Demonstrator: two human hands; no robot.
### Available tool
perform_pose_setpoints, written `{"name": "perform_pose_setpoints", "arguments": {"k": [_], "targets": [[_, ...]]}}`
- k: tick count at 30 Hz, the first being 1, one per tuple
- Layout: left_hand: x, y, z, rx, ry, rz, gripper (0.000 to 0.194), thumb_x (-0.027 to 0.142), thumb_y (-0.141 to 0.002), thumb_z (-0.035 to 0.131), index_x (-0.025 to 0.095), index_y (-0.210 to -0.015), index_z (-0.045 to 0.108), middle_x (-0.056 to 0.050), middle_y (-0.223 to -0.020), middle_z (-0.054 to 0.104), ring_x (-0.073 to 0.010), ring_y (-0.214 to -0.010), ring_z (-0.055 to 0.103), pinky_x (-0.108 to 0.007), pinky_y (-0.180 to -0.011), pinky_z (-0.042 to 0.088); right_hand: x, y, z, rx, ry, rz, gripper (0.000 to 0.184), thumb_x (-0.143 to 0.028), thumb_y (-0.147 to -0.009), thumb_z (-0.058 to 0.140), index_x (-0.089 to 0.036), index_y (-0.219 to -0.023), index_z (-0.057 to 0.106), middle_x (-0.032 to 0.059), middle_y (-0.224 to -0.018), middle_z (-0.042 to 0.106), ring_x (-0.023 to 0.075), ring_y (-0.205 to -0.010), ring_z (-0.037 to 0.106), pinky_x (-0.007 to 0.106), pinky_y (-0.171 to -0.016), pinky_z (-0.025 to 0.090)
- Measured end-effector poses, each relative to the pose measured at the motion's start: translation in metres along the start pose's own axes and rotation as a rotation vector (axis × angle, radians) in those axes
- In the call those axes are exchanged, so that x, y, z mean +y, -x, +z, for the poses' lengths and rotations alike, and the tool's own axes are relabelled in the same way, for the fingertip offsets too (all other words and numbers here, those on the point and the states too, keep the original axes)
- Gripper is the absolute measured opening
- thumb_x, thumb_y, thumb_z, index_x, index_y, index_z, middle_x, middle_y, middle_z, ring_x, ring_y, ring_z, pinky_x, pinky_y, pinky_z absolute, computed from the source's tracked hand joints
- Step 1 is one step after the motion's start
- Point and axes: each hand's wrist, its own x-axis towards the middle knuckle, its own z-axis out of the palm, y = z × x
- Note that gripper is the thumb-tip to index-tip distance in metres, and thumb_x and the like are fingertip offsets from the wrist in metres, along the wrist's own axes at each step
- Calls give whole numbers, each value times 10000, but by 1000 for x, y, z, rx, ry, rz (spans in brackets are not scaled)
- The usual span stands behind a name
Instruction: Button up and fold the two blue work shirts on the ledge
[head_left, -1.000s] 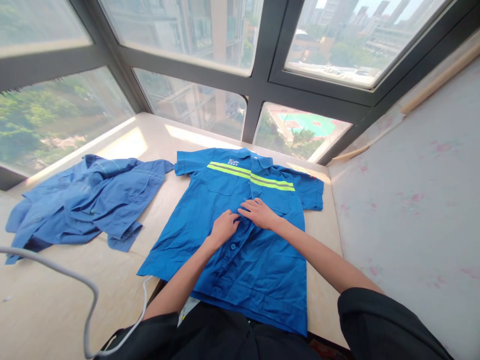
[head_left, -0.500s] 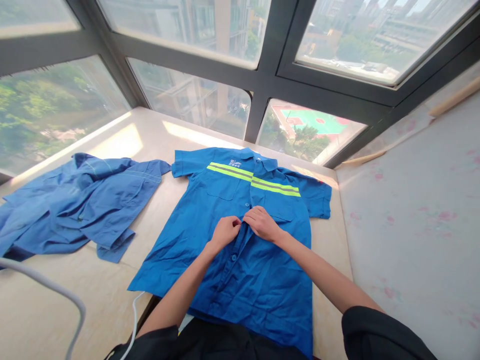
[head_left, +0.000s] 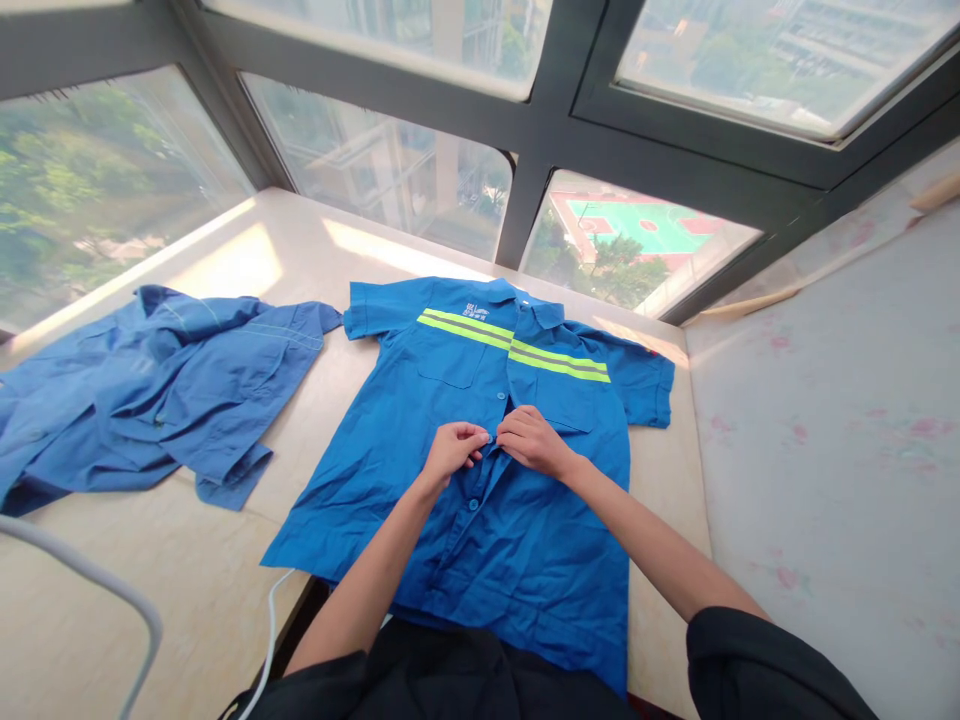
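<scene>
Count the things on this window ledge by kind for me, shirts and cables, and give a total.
Bright blue shirts with yellow-green stripes: 1
Duller blue crumpled shirts: 1
White cables: 1
Grey cables: 1
Total: 4

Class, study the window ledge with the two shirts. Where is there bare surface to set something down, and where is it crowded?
Bare ledge runs between the windows and both shirts, and again near the white cable, below the crumpled shirt. A narrow strip lies right of the striped shirt. Crowded: its button placket, where the left hand and right hand pinch.
</scene>
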Motion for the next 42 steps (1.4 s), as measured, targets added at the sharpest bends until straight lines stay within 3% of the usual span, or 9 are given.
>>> {"name": "perform_pose_setpoints", "arguments": {"k": [10, 22, 25, 30, 34, 38, 42], "targets": [[0, 7, 9, 44, -20, 34, 173, 232, -772, 672, 108, -883, 720, 9, -629, 623, -67, -490, 529, -150, -393, 376, -7, 16, 16, 197, -6, -5, 104, -149, -927, 552, -207, -910, 636, 51, -933, 711, 178, -900, 622, 380, -883, 462], [-7, 5, 8, 31, -63, 52, 253, 275, -795, 644, 99, -954, 733, -15, -660, 647, -89, -505, 537, -174, -412, 397, -9, 12, 21, 239, 1, -3, 56, -154, -903, 591, -199, -880, 614, 46, -923, 717, 170, -860, 614, 370, -876, 471], [-12, 7, 5, 8, -182, 129, 297, 305, -818, 619, 108, -1003, 741, -21, -667, 652, -99, -507, 542, -199, -459, 430, -9, 13, 20, 234, -9, 11, 65, -152, -905, 585, -204, -884, 618, 50, -949, 724, 175, -864, 621, 383, -892, 463], [-19, 18, -2, 2, -346, 362, 355, 337, -770, 690, 164, -1076, 741, -46, -863, 675, -108, -688, 594, -197, -611, 473, -10, 17, 24, 243, -30, 49, 81, -160, -916, 578, -216, -902, 635, 53, -995, 735, 182, -889, 634, 403, -907, 447], [-26, 21, 1, 15, -357, 405, 423, 371, -757, 726, 173, -1132, 719, -40, -877, 642, -89, -648, 558, -196, -595, 468, -10, 17, 26, 221, -61, 73, 119, -169, -934, 555, -219, -874, 645, 53, -1009, 737, 178, -907, 643, 406, -916, 448], [-32, 19, 10, 131, -388, 466, 299, 276, -828, 653, 170, -1098, 724, -44, -895, 655, -95, -682, 573, -214, -665, 491, -12, 13, 22, 206, -66, 80, 154, -158, -943, 547, -213, -836, 642, 46, -967, 742, 170, -883, 643, 393, -904, 458], [-35, 19, 13, 135, -501, 540, 323, 180, -864, 569, 184, -1158, 704, -52, -971, 675, -112, -759, 600, -240, -754, 502, -10, 11, 18, 186, -107, 57, 142, -163, -953, 553, -206, -857, 648, 38, -938, 741, 156, -855, 634, 367, -882, 464]]}}
